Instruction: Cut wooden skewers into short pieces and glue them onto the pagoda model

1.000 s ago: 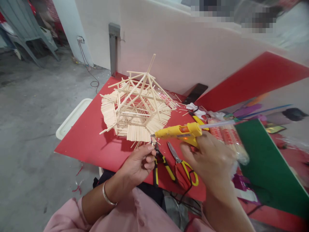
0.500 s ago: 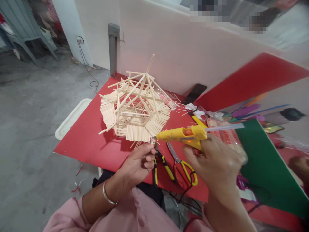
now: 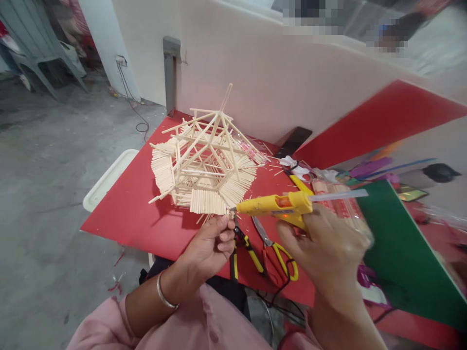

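My right hand [image 3: 328,243] is closed around a yellow glue gun [image 3: 273,203] with a clear glue stick [image 3: 339,195] poking out of its back. The gun's nozzle points left, at the fingertips of my left hand [image 3: 215,238]. Those fingers are pinched at the front edge of a model built of pale wooden sticks [image 3: 204,160]; a small light piece shows at their tips, too small to make out well. The model has a pointed open frame on top and a skirt of sticks laid side by side around it.
Below the gun lie black-and-yellow pliers [image 3: 251,250] and yellow-handled scissors [image 3: 280,253] on the red table [image 3: 134,223]. A phone [image 3: 294,141] leans by the wall. Packed sticks [image 3: 339,204] and a green board [image 3: 408,248] are on the right.
Almost nothing differs. The glue gun's nozzle stays at my left fingertips, with only a very slight shift of the gun and the model in view.
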Action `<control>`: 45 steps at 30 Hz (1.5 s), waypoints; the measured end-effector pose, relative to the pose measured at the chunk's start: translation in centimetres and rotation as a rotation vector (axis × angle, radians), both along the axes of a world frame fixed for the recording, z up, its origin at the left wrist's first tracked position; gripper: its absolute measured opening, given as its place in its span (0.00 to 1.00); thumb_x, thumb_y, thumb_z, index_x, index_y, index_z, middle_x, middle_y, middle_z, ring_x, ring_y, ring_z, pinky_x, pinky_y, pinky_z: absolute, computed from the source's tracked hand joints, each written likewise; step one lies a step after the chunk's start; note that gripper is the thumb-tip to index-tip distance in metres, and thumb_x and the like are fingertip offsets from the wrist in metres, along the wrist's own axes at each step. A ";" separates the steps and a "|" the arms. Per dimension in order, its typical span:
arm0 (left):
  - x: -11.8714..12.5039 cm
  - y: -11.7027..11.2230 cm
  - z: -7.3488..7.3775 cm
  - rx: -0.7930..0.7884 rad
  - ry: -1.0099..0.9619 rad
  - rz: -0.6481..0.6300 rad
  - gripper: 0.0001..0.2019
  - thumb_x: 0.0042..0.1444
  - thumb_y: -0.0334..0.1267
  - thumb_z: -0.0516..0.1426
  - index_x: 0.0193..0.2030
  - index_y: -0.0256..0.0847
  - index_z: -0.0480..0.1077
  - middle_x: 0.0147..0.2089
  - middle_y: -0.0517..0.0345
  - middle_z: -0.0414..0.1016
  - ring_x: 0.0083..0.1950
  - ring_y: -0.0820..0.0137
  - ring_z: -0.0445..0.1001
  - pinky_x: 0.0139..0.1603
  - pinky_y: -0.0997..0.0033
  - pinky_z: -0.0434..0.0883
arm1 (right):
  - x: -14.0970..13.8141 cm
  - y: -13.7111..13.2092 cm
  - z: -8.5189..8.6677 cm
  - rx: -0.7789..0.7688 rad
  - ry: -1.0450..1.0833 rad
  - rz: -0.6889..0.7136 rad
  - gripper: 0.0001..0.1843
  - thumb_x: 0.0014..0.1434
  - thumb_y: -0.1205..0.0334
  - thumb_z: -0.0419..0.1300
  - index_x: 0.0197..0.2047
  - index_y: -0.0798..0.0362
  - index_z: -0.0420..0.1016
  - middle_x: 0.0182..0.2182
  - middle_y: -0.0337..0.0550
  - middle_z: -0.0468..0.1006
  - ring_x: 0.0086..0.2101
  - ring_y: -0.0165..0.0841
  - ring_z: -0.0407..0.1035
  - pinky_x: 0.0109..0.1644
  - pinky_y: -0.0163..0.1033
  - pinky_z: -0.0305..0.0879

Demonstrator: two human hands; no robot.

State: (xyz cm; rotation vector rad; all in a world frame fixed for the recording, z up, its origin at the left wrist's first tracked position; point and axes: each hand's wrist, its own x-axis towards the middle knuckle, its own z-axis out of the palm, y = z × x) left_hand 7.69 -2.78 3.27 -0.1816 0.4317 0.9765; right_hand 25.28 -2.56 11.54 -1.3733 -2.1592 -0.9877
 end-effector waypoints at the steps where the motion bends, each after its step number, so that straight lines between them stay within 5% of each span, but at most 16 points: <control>1: 0.1 0.0 0.0 0.003 0.001 0.000 0.12 0.46 0.29 0.69 0.30 0.34 0.68 0.27 0.63 0.69 0.20 0.87 0.59 0.15 0.90 0.54 | 0.0 0.0 -0.1 -0.005 0.004 0.000 0.10 0.54 0.65 0.61 0.26 0.51 0.63 0.19 0.33 0.62 0.20 0.25 0.53 0.23 0.35 0.47; 16: 0.5 0.1 -0.1 0.065 0.074 0.038 0.17 0.40 0.35 0.72 0.28 0.34 0.68 0.26 0.63 0.70 0.19 0.86 0.58 0.16 0.87 0.53 | 0.3 -0.1 -0.3 -0.027 0.041 0.022 0.13 0.54 0.64 0.62 0.25 0.50 0.61 0.21 0.34 0.65 0.21 0.26 0.56 0.24 0.35 0.49; 45: 0.2 0.5 0.0 0.093 0.117 0.043 0.14 0.38 0.31 0.71 0.23 0.33 0.68 0.25 0.61 0.70 0.21 0.85 0.60 0.16 0.86 0.52 | 0.5 -0.3 -0.6 -0.031 0.043 0.012 0.12 0.54 0.64 0.63 0.26 0.51 0.63 0.20 0.33 0.63 0.21 0.26 0.54 0.24 0.36 0.49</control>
